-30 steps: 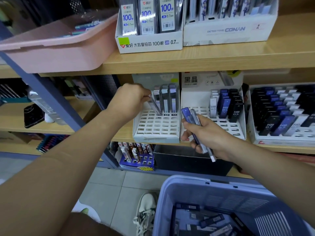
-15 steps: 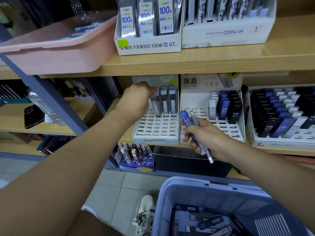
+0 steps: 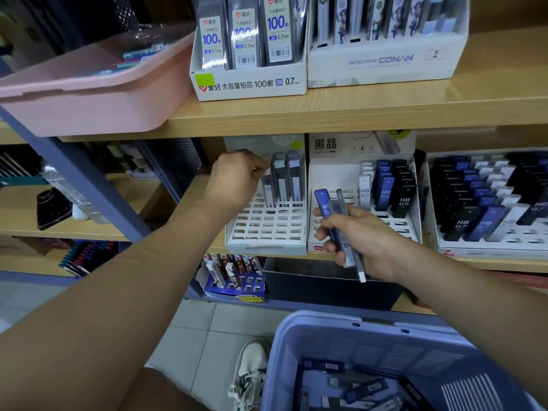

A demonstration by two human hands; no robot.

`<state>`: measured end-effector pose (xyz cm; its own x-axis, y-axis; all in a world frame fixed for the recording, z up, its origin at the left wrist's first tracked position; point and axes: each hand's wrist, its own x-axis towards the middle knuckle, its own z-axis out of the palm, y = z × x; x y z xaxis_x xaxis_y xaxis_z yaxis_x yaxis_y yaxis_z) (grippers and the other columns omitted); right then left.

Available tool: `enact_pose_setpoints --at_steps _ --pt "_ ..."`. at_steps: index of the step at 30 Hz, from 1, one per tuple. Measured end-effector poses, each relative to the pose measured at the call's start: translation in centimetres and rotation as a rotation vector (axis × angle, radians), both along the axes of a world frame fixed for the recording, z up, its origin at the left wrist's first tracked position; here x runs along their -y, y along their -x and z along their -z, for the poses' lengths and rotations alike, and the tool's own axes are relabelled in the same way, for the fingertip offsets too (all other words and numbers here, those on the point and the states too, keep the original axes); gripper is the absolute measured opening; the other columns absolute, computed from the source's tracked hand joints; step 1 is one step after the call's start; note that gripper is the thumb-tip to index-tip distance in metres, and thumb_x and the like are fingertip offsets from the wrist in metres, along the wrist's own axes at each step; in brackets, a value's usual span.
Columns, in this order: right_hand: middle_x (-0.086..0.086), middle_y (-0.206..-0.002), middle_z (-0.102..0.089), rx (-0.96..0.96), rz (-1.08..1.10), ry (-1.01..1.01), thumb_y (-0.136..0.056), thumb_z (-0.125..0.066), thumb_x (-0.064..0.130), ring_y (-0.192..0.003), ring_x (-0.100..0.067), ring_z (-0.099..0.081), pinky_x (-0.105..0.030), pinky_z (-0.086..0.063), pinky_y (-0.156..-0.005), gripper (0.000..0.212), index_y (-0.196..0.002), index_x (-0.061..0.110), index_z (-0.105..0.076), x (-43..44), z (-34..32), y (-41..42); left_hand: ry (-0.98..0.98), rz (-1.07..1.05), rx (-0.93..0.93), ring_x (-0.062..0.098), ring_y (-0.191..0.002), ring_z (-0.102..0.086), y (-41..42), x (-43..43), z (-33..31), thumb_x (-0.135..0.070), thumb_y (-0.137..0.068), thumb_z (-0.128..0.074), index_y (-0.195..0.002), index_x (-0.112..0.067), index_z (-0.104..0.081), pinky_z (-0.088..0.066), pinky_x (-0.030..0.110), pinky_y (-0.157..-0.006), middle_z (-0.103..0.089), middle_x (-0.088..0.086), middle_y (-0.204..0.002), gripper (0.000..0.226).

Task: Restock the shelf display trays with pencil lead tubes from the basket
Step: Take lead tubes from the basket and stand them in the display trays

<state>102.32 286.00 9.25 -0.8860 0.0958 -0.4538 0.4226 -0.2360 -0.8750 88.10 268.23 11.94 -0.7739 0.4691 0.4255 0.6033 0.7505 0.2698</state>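
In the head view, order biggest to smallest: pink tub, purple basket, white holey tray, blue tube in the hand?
Unranked: pink tub and purple basket look alike, both cut off, basket nearer.
Then white holey tray.
Smallest: blue tube.

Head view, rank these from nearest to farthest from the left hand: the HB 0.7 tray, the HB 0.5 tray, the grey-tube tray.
1. Grey-tube tray, right under the left hand, which pinches a grey tube there.
2. HB 0.5 tray, next tray to the right.
3. HB 0.7 tray, far right.
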Motion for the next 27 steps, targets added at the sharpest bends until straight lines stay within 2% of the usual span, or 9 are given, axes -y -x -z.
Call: enact_pose_setpoints --at_steps 8,13,17,19,22,24,27 --pt "-0.008 -0.078 -0.073 -0.001 -0.007 -0.003 -0.098 -0.058 0.017 -0.059 -0.018 -0.067 -0.020 -0.038 -0.038 0.015 -0.113 0.014 -0.059 -0.4 -0.4 -0.9 0.164 -0.055 -0.017 0.031 -0.108 -0.060 -0.2 -0.4 -0.6 -0.012 -0.094 -0.055 -0.114 -0.010 -0.069 -0.049 0.036 -0.090 -0.066 0.010 -0.120 0.025" --pt "-0.008 -0.080 -0.074 0.008 0.024 -0.066 -0.098 -0.056 0.017 -0.061 -0.019 -0.068 -0.021 -0.039 -0.038 0.014 -0.112 0.014 -0.058 -1.6 -0.4 -1.5 0.182 -0.070 0.002 0.035 -0.098 -0.064 -0.9 -0.7 -0.7 -0.015 -0.094 -0.054 -0.116 -0.010 -0.067 -0.052 0.038 -0.083 -0.069 0.015 -0.110 0.026" --pt "-0.008 -0.083 -0.072 0.017 0.037 -0.125 -0.098 -0.058 0.019 -0.061 -0.017 -0.066 -0.023 -0.040 -0.039 0.011 -0.108 0.016 -0.058 -2.1 -0.3 -2.0 0.246 -0.070 -0.003 0.039 -0.095 -0.060 -1.6 -0.6 -0.6 -0.005 -0.090 -0.054 -0.125 -0.009 -0.059 -0.052 0.040 -0.078 -0.066 0.020 -0.108 0.036" --pt "-0.007 -0.086 -0.070 0.017 0.041 -0.178 -0.097 -0.059 0.019 -0.061 -0.016 -0.065 -0.023 -0.040 -0.039 0.011 -0.108 0.015 -0.058 -2.5 -0.3 -2.3 0.257 -0.032 -0.069 0.040 -0.109 -0.053 -2.1 -0.9 -0.5 0.003 -0.082 -0.054 -0.127 -0.008 -0.056 -0.051 0.045 -0.084 -0.062 0.018 -0.119 0.046" --pt "-0.008 -0.093 -0.068 0.020 -0.003 -0.315 -0.098 -0.056 0.016 -0.058 -0.015 -0.063 -0.021 -0.038 -0.037 0.009 -0.107 0.018 -0.057 -3.9 -0.5 -2.7 0.257 0.094 -0.120 0.038 -0.119 -0.047 -3.2 -3.1 -0.5 0.008 -0.077 -0.053 -0.129 -0.011 -0.056 -0.050 0.048 -0.089 -0.058 0.013 -0.128 0.055" --pt "-0.009 -0.098 -0.065 0.027 -0.037 -0.396 -0.098 -0.053 0.012 -0.056 -0.016 -0.062 -0.021 -0.037 -0.036 0.008 -0.100 0.020 -0.056 -5.0 -0.8 -3.2 0.269 0.230 -0.090 0.034 -0.124 -0.046 -4.2 -5.3 -0.4 0.010 -0.078 -0.051 -0.130 -0.011 -0.056 -0.048 0.047 -0.095 -0.055 0.010 -0.135 0.057" --pt "-0.010 -0.104 -0.062 0.037 -0.009 -0.446 -0.098 -0.053 0.009 -0.053 -0.014 -0.060 -0.022 -0.036 -0.036 0.012 -0.094 0.021 -0.052 -6.4 -0.8 -4.1 0.332 0.332 0.013 0.029 -0.135 -0.037 -5.2 -8.5 0.3 0.008 -0.082 -0.048 -0.142 -0.012 -0.042 -0.036 0.041 -0.110 -0.041 0.009 -0.148 0.064"
